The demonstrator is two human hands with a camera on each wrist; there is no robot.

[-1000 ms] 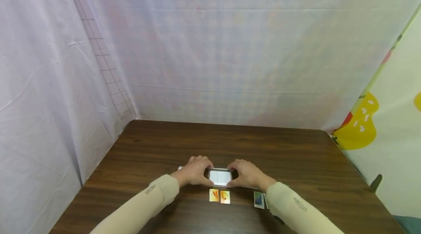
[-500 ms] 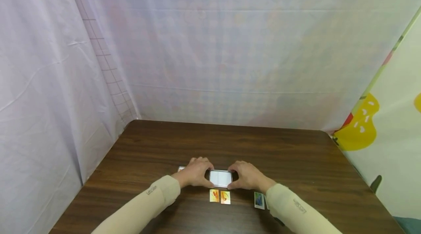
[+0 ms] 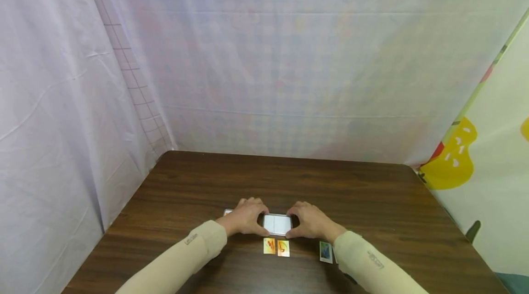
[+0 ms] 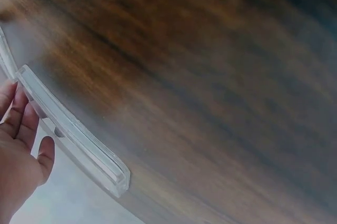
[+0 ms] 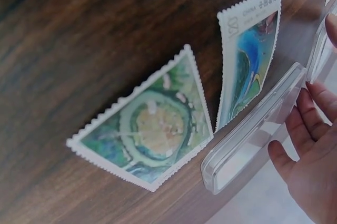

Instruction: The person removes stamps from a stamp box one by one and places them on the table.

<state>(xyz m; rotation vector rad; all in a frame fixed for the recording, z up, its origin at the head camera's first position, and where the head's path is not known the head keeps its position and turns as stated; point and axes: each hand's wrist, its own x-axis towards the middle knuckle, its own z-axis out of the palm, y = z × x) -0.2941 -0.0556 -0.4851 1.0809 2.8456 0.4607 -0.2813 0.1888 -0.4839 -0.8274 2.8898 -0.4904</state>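
Between my two hands lies a clear rectangular plastic case (image 3: 277,224) with a white inside, a thin line running across it. My left hand (image 3: 247,217) grips its left end, thumb at the near corner and fingers at the far one. At the right end my right hand (image 3: 307,220) holds it the same way. Just in front of the case lie two orange-and-yellow postage stamps, a left one (image 3: 269,245) and a right one (image 3: 283,248). A second clear case (image 4: 73,129) sits below the left hand, a third (image 5: 253,129) below the right.
A blue-green stamp (image 5: 250,58) and a stamp with a round ring picture (image 5: 158,124) lie by the right forearm; the sleeve covers most of the latter in the head view. The brown wooden table (image 3: 289,177) ends at a pale curtain (image 3: 281,78).
The case and both hands appear slightly lower in the head view than a second ago, as does the scene a little. The grip looks the same; the stamps stay put.
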